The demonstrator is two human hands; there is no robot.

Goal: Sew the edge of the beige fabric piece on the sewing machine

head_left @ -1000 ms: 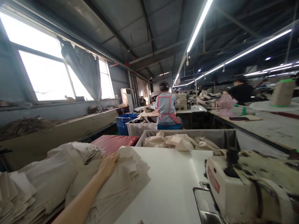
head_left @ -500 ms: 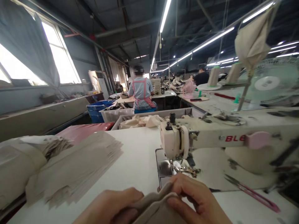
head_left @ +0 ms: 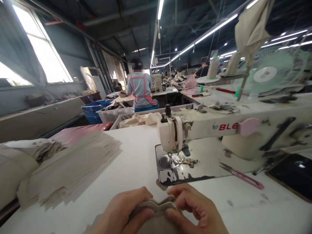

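Head view | you look forward and slightly down, hands at frame bottom | sewing machine (head_left: pixel 219 130) close, centre-right | workshop aisle recedes toward upper centre | single view.

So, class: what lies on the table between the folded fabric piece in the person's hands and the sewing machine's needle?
In the head view, between the fabric piece and the needle lies only the worn metal bed plate and a strip of bare white table.

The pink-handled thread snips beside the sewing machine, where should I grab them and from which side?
Take the pink-handled thread snips by the pink handle end, coming from the right; the grey blades point left toward the white sewing machine, and they lie flat on the white table.
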